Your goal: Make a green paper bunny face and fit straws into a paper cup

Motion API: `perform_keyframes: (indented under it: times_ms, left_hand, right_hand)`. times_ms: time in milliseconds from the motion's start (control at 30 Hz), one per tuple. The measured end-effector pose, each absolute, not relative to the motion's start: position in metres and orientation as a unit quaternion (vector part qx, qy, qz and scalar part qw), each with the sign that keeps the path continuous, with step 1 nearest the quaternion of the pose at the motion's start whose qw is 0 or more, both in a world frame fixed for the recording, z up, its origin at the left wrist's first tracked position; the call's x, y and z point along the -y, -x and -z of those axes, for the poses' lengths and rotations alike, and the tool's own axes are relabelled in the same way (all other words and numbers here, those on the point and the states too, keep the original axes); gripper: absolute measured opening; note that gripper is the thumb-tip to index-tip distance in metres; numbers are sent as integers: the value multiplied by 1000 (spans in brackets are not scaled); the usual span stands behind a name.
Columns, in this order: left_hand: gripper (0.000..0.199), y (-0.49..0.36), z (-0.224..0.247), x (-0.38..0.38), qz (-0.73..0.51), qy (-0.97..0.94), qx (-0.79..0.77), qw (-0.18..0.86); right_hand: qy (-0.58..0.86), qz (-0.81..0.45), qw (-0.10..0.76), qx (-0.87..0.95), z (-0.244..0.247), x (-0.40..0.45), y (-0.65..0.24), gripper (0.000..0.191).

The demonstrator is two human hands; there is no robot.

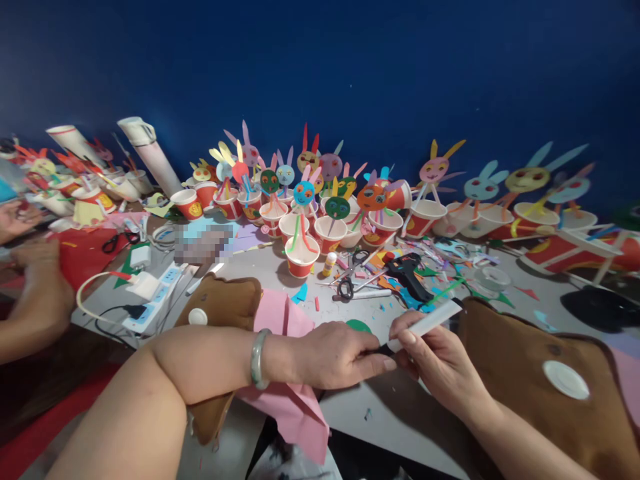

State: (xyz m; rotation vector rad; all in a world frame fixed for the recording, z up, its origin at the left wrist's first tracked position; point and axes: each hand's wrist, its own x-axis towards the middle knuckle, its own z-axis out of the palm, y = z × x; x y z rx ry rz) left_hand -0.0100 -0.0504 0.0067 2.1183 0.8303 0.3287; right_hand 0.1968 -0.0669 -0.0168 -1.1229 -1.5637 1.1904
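Pwr strip (157,303) w/ blk plug (137,311)

one glue gun (411,275), two cushions (225,293) (505,360), one bangle (257,360)

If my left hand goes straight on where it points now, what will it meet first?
Most likely the right hand, which holds a white strip; a small dark piece shows between them, and depth is unclear.

Fingers of the left hand (334,355) and right hand (433,357) cover most of a dark piece (384,349); what it is cannot be told. The left forearm hides part of a brown pad (225,297) and pink sheet (300,417). Pixelation blurs a patch (204,243) beyond. A neighbor's arms (37,293) run off the left edge.
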Motion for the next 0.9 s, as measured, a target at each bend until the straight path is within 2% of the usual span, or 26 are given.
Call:
perform_keyframes:
  times_ms: [433,733,900]
  left_hand:
    - [34,9,-4,50,-120,-816,-318,468]
    - [32,11,-18,49,-131,-783,-315,520]
    - [34,11,-20,47,-147,-760,-284,565]
  right_hand:
    - [448,-513,413,604,12,70,-189,37]
    - [444,-526,475,549,13,75,-190,33]
    - [439,-547,479,528,13,78,-191,32]
